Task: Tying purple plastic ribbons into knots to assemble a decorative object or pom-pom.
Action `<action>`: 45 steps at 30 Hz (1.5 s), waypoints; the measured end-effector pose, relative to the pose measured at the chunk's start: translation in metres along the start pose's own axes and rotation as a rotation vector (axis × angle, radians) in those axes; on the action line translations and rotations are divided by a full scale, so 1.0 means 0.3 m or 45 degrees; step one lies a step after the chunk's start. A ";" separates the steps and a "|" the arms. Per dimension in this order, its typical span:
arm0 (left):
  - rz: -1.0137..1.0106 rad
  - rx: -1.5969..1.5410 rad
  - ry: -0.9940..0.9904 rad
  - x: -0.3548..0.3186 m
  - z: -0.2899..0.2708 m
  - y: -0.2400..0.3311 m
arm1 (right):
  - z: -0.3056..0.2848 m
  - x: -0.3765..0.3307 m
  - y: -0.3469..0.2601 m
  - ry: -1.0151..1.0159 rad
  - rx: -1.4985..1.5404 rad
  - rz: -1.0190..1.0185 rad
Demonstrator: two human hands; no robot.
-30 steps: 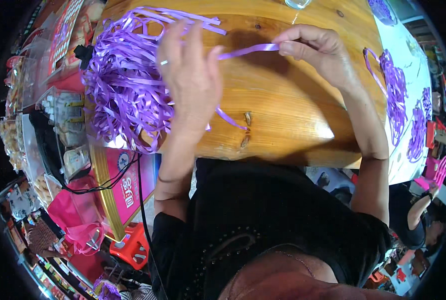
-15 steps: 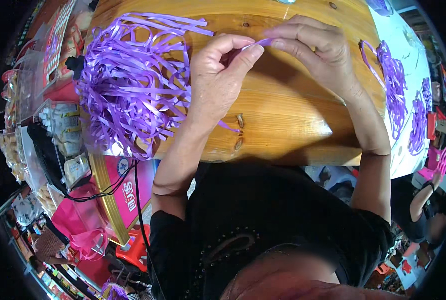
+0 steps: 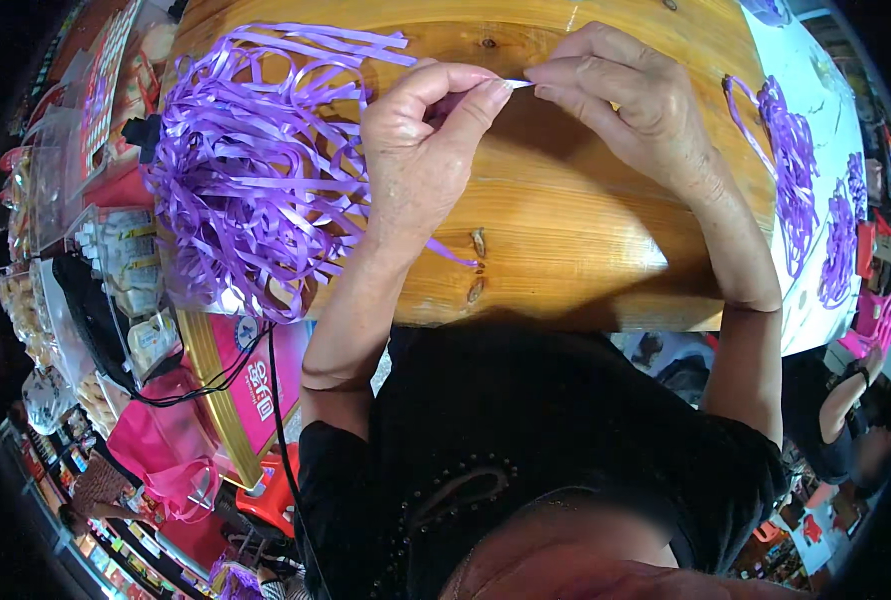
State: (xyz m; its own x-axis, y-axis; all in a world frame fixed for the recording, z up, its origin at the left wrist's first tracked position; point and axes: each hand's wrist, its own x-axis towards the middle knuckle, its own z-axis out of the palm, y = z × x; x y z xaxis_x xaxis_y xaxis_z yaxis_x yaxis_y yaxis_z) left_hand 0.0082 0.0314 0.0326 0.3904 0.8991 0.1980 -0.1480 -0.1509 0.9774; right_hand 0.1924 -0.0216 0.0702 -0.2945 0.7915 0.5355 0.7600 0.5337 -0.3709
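A short stretch of purple ribbon (image 3: 517, 84), looking pale where light catches it, spans the gap between my two hands above the wooden table. My left hand (image 3: 426, 140) pinches one end between thumb and forefinger. Opposite it, the fingertips and thumb of my right hand (image 3: 621, 100) close on the other end. A loose tail of purple ribbon (image 3: 453, 254) shows on the table beside my left wrist. Left of that hand lies a big tangled heap of purple ribbons (image 3: 256, 170), partly hidden by my forearm.
The wooden table (image 3: 586, 250) reaches toward a white surface (image 3: 766, 60) on the right, with bundles of purple ribbon (image 3: 791, 170) there. Packaged goods (image 3: 131, 260) and a black cable (image 3: 278, 400) are at the left. Another person's arm (image 3: 846, 395) appears far right.
My left hand has shifted slightly left, and my right fingers have changed their hold. The ribbon between them now looks thinner and paler, turned edge-on or taut.
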 end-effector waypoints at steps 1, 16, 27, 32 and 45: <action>0.127 0.123 0.004 0.004 -0.003 -0.007 | 0.000 0.003 0.003 -0.037 0.055 0.037; -0.278 -0.816 -0.061 0.000 0.019 -0.022 | 0.085 -0.030 0.011 -0.030 1.951 0.677; -0.250 -0.557 0.181 -0.025 0.077 -0.041 | 0.127 -0.028 0.024 0.224 0.528 0.232; -0.146 -0.275 0.136 -0.042 0.091 -0.048 | 0.068 -0.005 -0.032 0.204 0.142 0.200; -0.225 -0.563 0.033 -0.035 0.060 -0.035 | 0.010 0.023 -0.046 -0.012 0.610 0.564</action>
State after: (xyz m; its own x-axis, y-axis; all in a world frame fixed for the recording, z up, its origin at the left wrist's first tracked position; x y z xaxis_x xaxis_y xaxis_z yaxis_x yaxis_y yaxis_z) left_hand 0.0222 0.0160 0.0215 0.4222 0.9062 0.0241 -0.4561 0.1894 0.8695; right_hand 0.1781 -0.0227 0.0767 -0.0191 0.9684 0.2485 0.4687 0.2283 -0.8534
